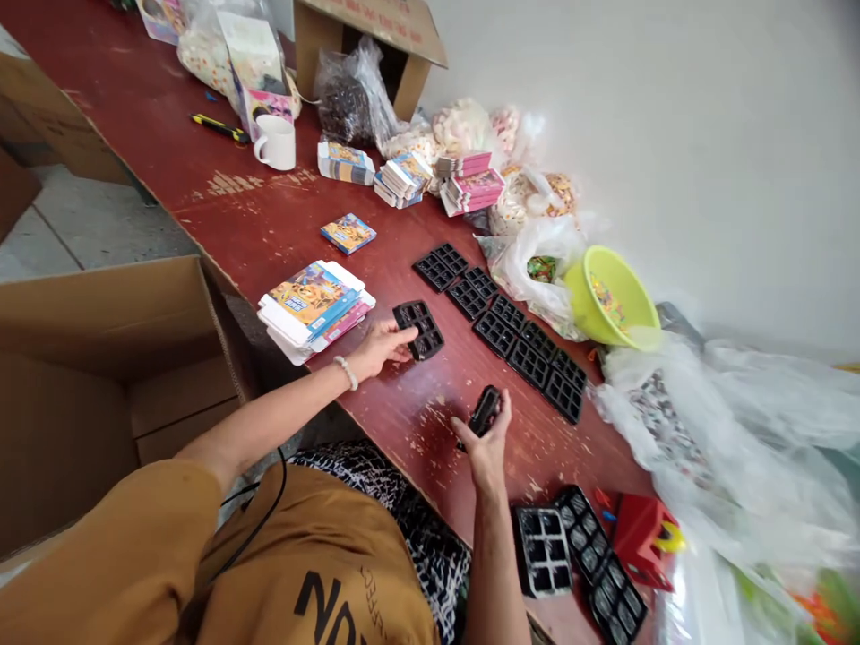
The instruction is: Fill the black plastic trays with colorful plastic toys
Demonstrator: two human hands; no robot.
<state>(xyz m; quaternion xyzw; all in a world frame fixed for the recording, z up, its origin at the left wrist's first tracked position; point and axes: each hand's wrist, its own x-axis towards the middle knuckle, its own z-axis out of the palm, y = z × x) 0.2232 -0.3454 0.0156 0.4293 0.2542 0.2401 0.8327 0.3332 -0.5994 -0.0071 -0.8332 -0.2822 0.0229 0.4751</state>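
Observation:
My left hand (pixel 386 348) pinches the near edge of a small black plastic tray (pixel 422 330) with six compartments, tilted just over the red table. Closer to me, my right hand (pixel 487 441) grips a stack of black trays (pixel 485 410) on its side, thumb on one face and fingers round the other. Beyond both hands, a row of black trays (pixel 530 360) runs along the table, edges touching or nearly so. Flat printed boxes (pixel 310 300) lie in a pile left of my left hand.
Stacked black trays (pixel 543 548) stand near my right forearm, beside a red holder (pixel 641 537). A lime-green bowl (pixel 611 300) and plastic bags (pixel 685 430) line the wall side. A white mug (pixel 275 143) and a utility knife (pixel 219 127) are farther back. An open carton (pixel 121 358) is at left.

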